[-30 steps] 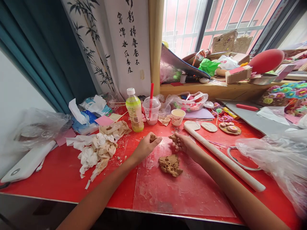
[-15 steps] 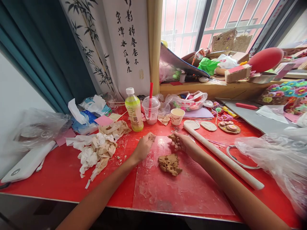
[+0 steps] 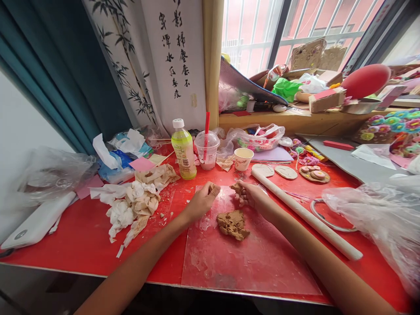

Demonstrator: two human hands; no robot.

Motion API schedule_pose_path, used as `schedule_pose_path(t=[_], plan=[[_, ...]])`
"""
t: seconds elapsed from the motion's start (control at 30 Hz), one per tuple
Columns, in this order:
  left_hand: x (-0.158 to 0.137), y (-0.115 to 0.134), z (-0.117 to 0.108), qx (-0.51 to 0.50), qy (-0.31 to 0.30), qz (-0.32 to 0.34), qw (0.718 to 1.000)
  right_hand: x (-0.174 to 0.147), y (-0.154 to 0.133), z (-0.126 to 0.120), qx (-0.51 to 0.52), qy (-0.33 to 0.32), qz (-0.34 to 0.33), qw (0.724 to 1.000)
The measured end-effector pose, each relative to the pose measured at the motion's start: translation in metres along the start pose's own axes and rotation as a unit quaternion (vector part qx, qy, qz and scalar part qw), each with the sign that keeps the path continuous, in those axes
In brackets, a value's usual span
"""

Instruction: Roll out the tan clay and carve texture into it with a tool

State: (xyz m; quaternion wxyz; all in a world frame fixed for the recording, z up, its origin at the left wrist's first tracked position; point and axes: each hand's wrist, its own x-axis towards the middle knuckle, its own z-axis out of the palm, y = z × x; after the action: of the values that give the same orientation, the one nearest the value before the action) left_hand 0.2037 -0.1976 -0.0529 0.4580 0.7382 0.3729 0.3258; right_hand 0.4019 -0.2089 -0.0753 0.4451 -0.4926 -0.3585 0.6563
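The left hand [image 3: 202, 199] and right hand [image 3: 252, 195] each held brown clay [image 3: 236, 187] in a narrow grip. Behind hung a scroll [image 3: 175, 65] with brushed characters [image 3: 169, 57] including "潭水".

Light: daylight, from the barred window [image 3: 252, 35], upper right; panes pale, washed out. Glare: bright patch near the far edge of the clear sheet [image 3: 249, 267]. Shadow: soft, faint, around the brown clay [image 3: 232, 225]; teal curtain [image 3: 62, 65] dim; space beneath the red table [image 3: 75, 245] near black. Focus: centre fairly crisp. Edges: wide-angle stretch; right-hand plastic bag [image 3: 383, 223] perhaps slightly blurred.
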Motion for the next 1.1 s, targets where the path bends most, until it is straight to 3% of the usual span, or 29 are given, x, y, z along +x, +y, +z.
schedule_pose_path(t=[0.13,0.3,0.5,0.83,1.1], plan=[[0.000,-0.003,0.001,-0.102,-0.052,-0.051,0.992,0.000,0.000,-0.001,0.000,-0.001,0.000,1.000],[0.000,-0.003,0.000,-0.089,-0.077,-0.008,0.993,0.000,0.000,-0.001,0.000,-0.004,0.000,1.000],[-0.001,0.000,-0.003,-0.009,-0.012,0.019,1.000,-0.002,-0.001,0.000,-0.003,-0.004,0.003,1.000],[0.004,-0.005,-0.008,0.029,0.087,-0.016,0.996,-0.013,-0.005,0.011,-0.023,0.002,-0.039,0.999],[0.006,-0.005,-0.004,0.079,0.044,-0.003,0.996,-0.018,-0.004,0.011,-0.090,0.001,-0.083,0.992]])
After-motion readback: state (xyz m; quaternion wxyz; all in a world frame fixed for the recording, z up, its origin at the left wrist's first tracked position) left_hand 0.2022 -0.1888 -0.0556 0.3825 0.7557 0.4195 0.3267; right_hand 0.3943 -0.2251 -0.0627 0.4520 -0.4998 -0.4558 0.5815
